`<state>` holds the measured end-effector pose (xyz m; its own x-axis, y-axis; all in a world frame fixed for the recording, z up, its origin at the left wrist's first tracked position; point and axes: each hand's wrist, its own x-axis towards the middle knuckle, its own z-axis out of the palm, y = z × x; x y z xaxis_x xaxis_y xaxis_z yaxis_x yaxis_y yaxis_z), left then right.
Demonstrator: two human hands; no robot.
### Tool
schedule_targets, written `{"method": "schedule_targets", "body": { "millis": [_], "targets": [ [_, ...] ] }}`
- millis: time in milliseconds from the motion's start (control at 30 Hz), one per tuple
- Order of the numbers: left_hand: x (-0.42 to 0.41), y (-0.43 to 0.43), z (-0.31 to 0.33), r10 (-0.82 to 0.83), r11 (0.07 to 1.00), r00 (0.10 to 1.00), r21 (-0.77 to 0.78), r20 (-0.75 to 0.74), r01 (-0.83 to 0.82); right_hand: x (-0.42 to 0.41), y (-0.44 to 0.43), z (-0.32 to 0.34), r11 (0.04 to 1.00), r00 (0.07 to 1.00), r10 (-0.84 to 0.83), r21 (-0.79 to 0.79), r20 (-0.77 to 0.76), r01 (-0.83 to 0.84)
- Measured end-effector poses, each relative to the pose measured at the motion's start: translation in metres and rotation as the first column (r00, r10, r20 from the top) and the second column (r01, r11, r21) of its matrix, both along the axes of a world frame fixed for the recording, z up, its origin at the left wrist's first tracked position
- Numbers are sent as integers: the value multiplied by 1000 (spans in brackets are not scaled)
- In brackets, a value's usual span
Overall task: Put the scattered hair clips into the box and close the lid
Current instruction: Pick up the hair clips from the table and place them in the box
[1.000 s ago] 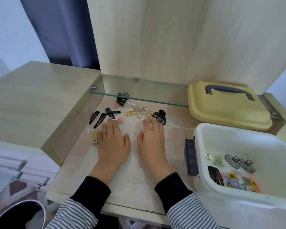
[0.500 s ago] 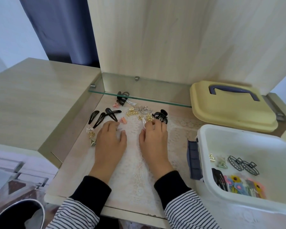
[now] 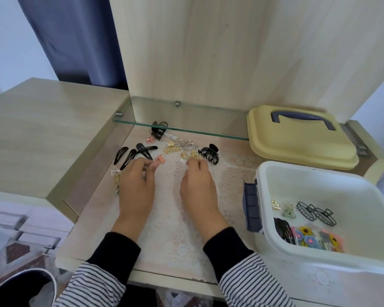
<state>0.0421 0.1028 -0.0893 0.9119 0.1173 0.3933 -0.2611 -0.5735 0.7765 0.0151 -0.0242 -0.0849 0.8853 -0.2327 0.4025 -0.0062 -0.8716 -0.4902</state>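
Observation:
Hair clips lie scattered on the lace mat: black snap clips [image 3: 133, 154], gold clips [image 3: 171, 148], silver clips [image 3: 187, 144], a black claw clip [image 3: 208, 154] and another black claw [image 3: 158, 129] under the glass shelf. My left hand [image 3: 138, 187] is curled, its fingertips pinched at a small pink clip [image 3: 160, 159]. My right hand [image 3: 197, 187] is curled with its fingertips closed on small gold clips [image 3: 194, 155]. The open white box [image 3: 297, 173] stands to the right and holds several clips [image 3: 315, 214]. Its yellow lid [image 3: 297, 142] lies behind it.
A glass shelf [image 3: 208, 131] runs low across the back of the recess. A raised wooden top [image 3: 42, 129] borders the left side. More small clips [image 3: 115, 175] lie left of my left hand. The box's blue latch [image 3: 251, 209] sticks out toward my right wrist.
Both hands slid forward from lying flat on the mat and curled their fingers, the left at the pink clip, the right at the gold clips.

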Motion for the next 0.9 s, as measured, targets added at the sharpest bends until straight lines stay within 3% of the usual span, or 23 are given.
{"method": "schedule_targets", "body": {
  "millis": [133,267,400,500,600,800,900],
  "targets": [
    [-12,-3,32,-26,991,999,-135,-20,23,-20,0,35,962,994,38,265,101,-63],
    [-15,-14,67,-217,921,971,-350,-97,171,-43,-13,81,895,987,20,437,156,-88],
    [-19,-34,100,-396,815,904,-514,-158,267,-61,-52,123,862,992,21,499,128,-82],
    [-20,-53,121,-514,750,831,-583,-215,313,-70,-100,152,917,998,56,394,23,-60],
    [-27,-75,141,-624,715,739,-569,-256,407,-79,-144,174,948,992,92,312,-83,-61],
    [-48,-136,157,-719,695,613,-367,-328,619,-95,-204,182,962,963,157,254,-218,-99],
    [-55,-167,155,-736,666,548,-278,-397,692,-104,-229,176,977,920,161,188,-357,-98]
  ]
}}
